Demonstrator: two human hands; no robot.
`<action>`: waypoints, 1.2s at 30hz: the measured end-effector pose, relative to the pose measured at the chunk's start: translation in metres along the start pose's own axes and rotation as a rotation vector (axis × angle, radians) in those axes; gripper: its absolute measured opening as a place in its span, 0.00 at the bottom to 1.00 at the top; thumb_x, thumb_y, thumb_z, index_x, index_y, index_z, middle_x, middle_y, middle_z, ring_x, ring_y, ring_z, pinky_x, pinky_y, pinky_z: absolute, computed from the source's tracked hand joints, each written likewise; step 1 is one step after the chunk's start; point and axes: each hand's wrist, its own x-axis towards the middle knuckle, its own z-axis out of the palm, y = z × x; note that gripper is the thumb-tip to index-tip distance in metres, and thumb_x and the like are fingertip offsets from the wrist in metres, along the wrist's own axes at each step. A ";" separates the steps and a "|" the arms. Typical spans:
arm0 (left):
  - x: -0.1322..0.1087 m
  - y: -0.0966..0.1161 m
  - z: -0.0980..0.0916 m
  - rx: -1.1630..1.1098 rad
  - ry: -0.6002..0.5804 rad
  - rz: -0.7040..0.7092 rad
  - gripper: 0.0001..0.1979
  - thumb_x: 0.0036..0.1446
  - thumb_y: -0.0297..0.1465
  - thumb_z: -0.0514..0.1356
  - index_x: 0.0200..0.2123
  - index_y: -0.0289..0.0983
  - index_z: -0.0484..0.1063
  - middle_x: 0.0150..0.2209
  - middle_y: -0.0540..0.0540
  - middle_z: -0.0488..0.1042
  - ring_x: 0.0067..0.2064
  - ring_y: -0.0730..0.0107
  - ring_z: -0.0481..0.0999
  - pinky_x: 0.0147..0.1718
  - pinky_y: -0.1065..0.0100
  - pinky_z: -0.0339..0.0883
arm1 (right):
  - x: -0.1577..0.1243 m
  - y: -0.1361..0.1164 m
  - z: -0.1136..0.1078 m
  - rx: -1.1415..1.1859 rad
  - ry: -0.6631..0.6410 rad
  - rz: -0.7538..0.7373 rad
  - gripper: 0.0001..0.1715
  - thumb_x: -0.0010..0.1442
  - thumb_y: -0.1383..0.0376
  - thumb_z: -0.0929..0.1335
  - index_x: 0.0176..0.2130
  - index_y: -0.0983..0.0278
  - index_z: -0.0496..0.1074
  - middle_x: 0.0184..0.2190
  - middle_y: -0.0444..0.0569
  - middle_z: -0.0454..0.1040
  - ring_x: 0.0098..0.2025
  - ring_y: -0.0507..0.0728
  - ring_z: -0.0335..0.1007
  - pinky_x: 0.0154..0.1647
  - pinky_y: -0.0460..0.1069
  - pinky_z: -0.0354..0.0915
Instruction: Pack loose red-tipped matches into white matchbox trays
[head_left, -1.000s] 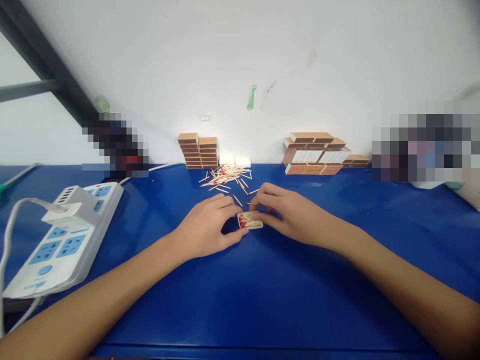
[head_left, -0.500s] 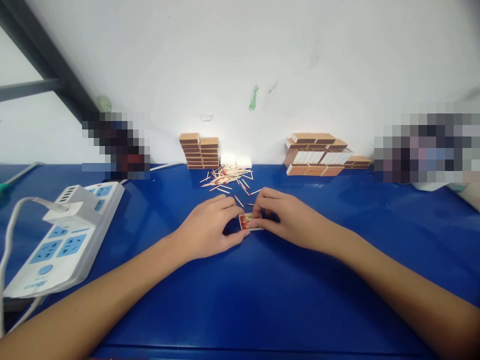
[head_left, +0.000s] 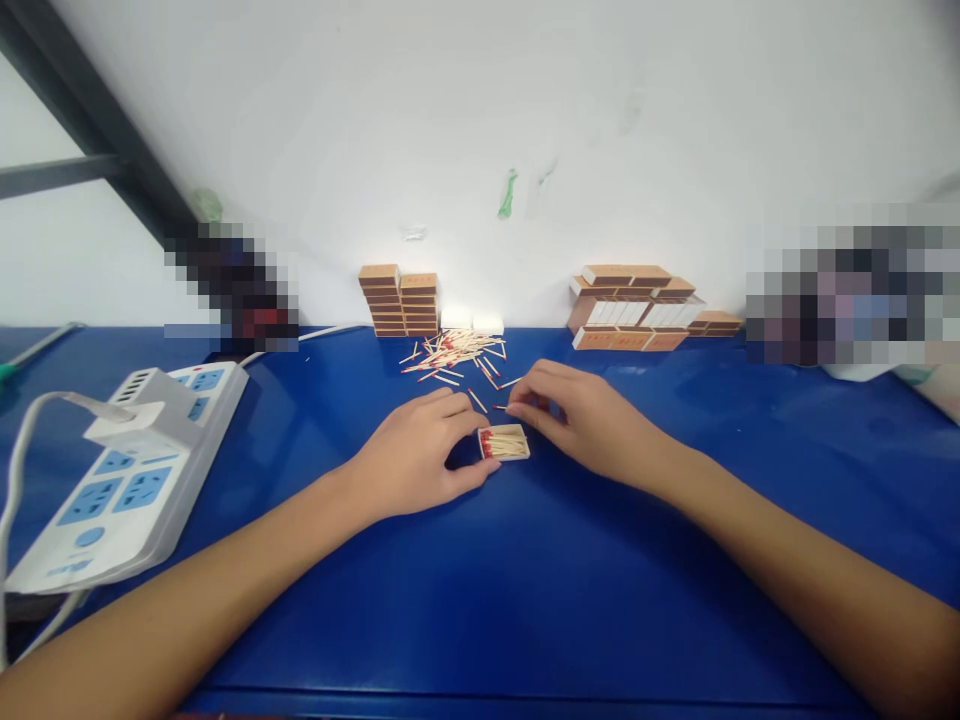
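A small white matchbox tray lies on the blue table, filled with red-tipped matches. The thumb and fingers of my left hand grip its left end. Just above and right of the tray, my right hand pinches a single match by its right part, red tip to the left. A loose pile of matches is spread beyond my hands, with a few stray matches nearer the tray.
Matchbox stacks stand against the wall, one at the left and a wider one at the right. Two white trays sit behind the pile. A power strip with a plugged-in adapter and white cable lies at the left.
My right hand has moved up and away from the tray to the match above it, uncovering the matches inside. My left hand has stayed at the tray.
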 end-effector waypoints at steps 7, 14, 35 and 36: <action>-0.001 0.003 0.000 -0.002 -0.015 0.006 0.14 0.65 0.41 0.64 0.46 0.38 0.78 0.39 0.45 0.77 0.43 0.60 0.76 0.43 0.60 0.72 | 0.006 0.018 0.008 -0.048 -0.021 0.048 0.09 0.70 0.63 0.67 0.37 0.62 0.72 0.37 0.49 0.71 0.40 0.57 0.68 0.40 0.51 0.63; 0.000 -0.002 -0.001 0.022 0.008 -0.050 0.13 0.64 0.40 0.65 0.44 0.37 0.78 0.38 0.46 0.77 0.41 0.61 0.77 0.40 0.61 0.71 | -0.004 -0.012 -0.005 0.109 -0.094 0.055 0.09 0.70 0.61 0.67 0.37 0.61 0.73 0.37 0.47 0.73 0.35 0.54 0.68 0.37 0.49 0.62; -0.001 -0.007 -0.007 -0.038 -0.017 -0.128 0.14 0.61 0.42 0.64 0.41 0.38 0.78 0.32 0.49 0.73 0.36 0.65 0.73 0.34 0.65 0.64 | 0.019 -0.009 -0.021 0.053 -0.272 0.095 0.12 0.71 0.57 0.66 0.38 0.60 0.72 0.33 0.46 0.72 0.32 0.54 0.65 0.33 0.50 0.58; -0.001 -0.007 -0.006 -0.037 -0.018 -0.129 0.13 0.61 0.42 0.64 0.41 0.38 0.78 0.33 0.49 0.73 0.36 0.65 0.73 0.34 0.65 0.64 | 0.017 -0.011 -0.021 0.063 -0.305 0.086 0.12 0.70 0.57 0.66 0.38 0.60 0.73 0.34 0.46 0.73 0.32 0.54 0.65 0.33 0.50 0.58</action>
